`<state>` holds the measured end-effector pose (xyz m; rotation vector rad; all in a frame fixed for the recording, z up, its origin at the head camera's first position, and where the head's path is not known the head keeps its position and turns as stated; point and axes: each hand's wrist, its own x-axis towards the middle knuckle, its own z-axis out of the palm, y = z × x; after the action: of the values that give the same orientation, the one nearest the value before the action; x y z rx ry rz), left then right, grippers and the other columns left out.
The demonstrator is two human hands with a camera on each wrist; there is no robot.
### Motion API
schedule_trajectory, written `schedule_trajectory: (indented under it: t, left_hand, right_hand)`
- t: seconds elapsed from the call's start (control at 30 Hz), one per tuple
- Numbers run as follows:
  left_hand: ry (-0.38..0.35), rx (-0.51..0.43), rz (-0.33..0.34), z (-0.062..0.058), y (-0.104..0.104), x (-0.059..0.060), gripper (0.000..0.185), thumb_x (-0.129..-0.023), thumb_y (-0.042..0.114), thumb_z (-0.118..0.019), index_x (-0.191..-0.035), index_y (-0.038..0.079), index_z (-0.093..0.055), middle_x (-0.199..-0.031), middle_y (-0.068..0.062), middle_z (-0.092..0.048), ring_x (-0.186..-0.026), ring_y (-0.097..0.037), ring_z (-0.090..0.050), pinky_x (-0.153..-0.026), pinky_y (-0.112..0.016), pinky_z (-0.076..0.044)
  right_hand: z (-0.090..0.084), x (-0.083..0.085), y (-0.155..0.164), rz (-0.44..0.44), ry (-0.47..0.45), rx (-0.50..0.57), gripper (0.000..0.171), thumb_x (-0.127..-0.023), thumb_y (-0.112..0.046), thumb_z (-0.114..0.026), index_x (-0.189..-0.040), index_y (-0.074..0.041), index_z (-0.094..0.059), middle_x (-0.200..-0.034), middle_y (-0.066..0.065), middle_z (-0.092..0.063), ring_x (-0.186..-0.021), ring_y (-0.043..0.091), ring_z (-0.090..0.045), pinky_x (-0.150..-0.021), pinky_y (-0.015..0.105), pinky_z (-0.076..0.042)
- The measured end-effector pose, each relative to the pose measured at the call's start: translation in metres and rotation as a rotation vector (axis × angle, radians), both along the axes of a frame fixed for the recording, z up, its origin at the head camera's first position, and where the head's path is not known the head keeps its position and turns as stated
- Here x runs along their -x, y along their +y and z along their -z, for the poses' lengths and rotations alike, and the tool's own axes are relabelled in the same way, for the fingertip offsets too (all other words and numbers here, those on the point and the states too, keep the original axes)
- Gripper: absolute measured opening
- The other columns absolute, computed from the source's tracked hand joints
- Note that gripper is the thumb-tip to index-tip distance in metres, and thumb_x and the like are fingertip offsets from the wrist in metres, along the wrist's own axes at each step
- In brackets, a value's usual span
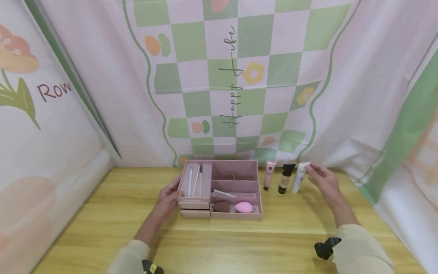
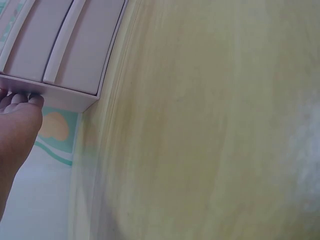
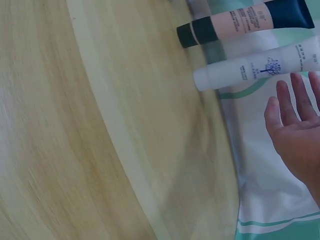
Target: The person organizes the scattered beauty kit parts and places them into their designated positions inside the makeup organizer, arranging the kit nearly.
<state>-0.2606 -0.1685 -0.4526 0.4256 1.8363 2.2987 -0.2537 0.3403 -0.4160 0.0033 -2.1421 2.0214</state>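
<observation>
A pink organizer box stands mid-table, with two small drawers at its front left. My left hand rests against its left side; in the left wrist view the fingertips touch the organizer at its edge. Three tubes stand upright to the right of the box: a pink tube, a beige tube with a black cap and a white tube. My right hand hovers by the white tube's top, fingers straight, just short of the white tube.
In the organizer lie slim white sticks, a brown sponge and a pink sponge. The wooden table is walled by patterned cloth at the back and both sides. The beige tube stands beside the white one.
</observation>
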Motion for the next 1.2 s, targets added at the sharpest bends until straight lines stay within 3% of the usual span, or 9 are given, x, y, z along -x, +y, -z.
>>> schedule_trajectory:
  t: [0.1, 0.17, 0.3, 0.4, 0.5, 0.6, 0.77, 1.07, 1.2]
  left_hand:
    - [0.0, 0.003, 0.006, 0.001, -0.001, 0.001, 0.073, -0.086, -0.003, -0.045, -0.154, 0.0, -0.017, -0.164, -0.02, -0.012, -0.146, -0.036, -0.024, -0.103, -0.015, -0.046]
    - [0.002, 0.01, 0.014, 0.001, -0.002, 0.001, 0.073, -0.087, -0.003, -0.046, -0.154, 0.001, -0.018, -0.164, -0.02, -0.013, -0.145, -0.033, -0.027, -0.104, -0.015, -0.046]
    - [0.011, 0.006, 0.017, 0.0, -0.001, 0.002, 0.073, -0.087, -0.002, -0.047, -0.154, 0.001, -0.018, -0.164, -0.019, -0.014, -0.143, -0.027, -0.032, -0.104, -0.015, -0.046]
    - [0.021, -0.005, 0.018, 0.0, 0.0, 0.002, 0.073, -0.087, -0.002, -0.046, -0.154, 0.0, -0.017, -0.164, -0.02, -0.013, -0.141, -0.021, -0.036, -0.105, -0.014, -0.045]
    - [0.02, -0.008, 0.014, 0.0, -0.001, 0.002, 0.073, -0.087, -0.003, -0.046, -0.154, 0.0, -0.017, -0.164, -0.02, -0.013, -0.134, -0.011, -0.042, -0.104, -0.014, -0.045]
    - [0.012, -0.009, 0.01, 0.0, -0.001, 0.002, 0.073, -0.087, -0.003, -0.046, -0.154, 0.0, -0.017, -0.164, -0.02, -0.013, -0.131, -0.008, -0.044, -0.104, -0.014, -0.045]
    - [0.01, -0.008, 0.012, 0.001, -0.001, 0.001, 0.073, -0.087, -0.002, -0.046, -0.154, 0.0, -0.017, -0.165, -0.019, -0.013, -0.14, -0.019, -0.036, -0.105, -0.014, -0.044]
    - [0.017, -0.033, -0.002, 0.001, 0.0, 0.001, 0.073, -0.086, -0.004, -0.046, -0.153, -0.003, -0.017, -0.164, -0.022, -0.012, -0.12, 0.006, -0.05, -0.104, -0.012, -0.045]
    - [0.01, -0.028, 0.002, 0.0, 0.0, 0.001, 0.073, -0.086, -0.004, -0.046, -0.153, -0.002, -0.016, -0.164, -0.02, -0.011, -0.137, -0.01, -0.041, -0.105, -0.012, -0.043]
  right_hand:
    - [0.003, 0.004, -0.005, -0.057, -0.02, -0.005, 0.069, -0.096, -0.028, -0.059, -0.146, 0.007, -0.028, -0.099, -0.031, -0.06, -0.093, -0.015, -0.059, -0.084, 0.006, -0.053]
    - [0.004, 0.006, -0.007, -0.083, -0.027, 0.005, 0.073, -0.096, -0.028, -0.058, -0.147, 0.011, -0.021, -0.1, -0.031, -0.059, -0.094, -0.014, -0.059, -0.085, 0.006, -0.052]
    - [0.005, 0.008, -0.009, -0.095, -0.019, 0.03, 0.058, -0.096, -0.028, -0.058, -0.144, -0.003, -0.037, -0.102, -0.028, -0.063, -0.095, -0.012, -0.06, -0.086, 0.007, -0.053]
    - [0.005, 0.009, -0.009, -0.069, -0.006, 0.063, 0.031, -0.095, -0.025, -0.06, -0.125, -0.02, -0.056, -0.099, -0.025, -0.065, -0.092, -0.009, -0.062, -0.083, 0.008, -0.054]
    - [0.006, 0.009, -0.009, -0.044, 0.004, 0.065, 0.014, -0.094, -0.023, -0.061, -0.108, -0.027, -0.061, -0.095, -0.024, -0.065, -0.089, -0.008, -0.063, -0.081, 0.008, -0.055]
    - [0.007, 0.01, -0.01, -0.025, 0.008, 0.021, 0.013, -0.094, -0.023, -0.061, -0.107, -0.025, -0.061, -0.094, -0.025, -0.065, -0.088, -0.008, -0.063, -0.081, 0.009, -0.055]
    - [0.009, 0.012, -0.01, 0.042, 0.02, -0.134, 0.019, -0.095, -0.026, -0.06, -0.113, -0.02, -0.059, -0.092, -0.03, -0.062, -0.087, -0.011, -0.061, -0.081, 0.008, -0.055]
    - [0.011, 0.015, -0.011, 0.109, 0.054, -0.171, 0.039, -0.096, -0.022, -0.059, -0.128, -0.001, -0.054, -0.09, -0.034, -0.06, -0.087, -0.014, -0.06, -0.079, 0.007, -0.055]
    - [0.011, 0.015, -0.011, 0.109, 0.061, -0.178, 0.04, -0.096, -0.023, -0.058, -0.129, -0.001, -0.054, -0.091, -0.033, -0.06, -0.088, -0.013, -0.06, -0.08, 0.007, -0.054]
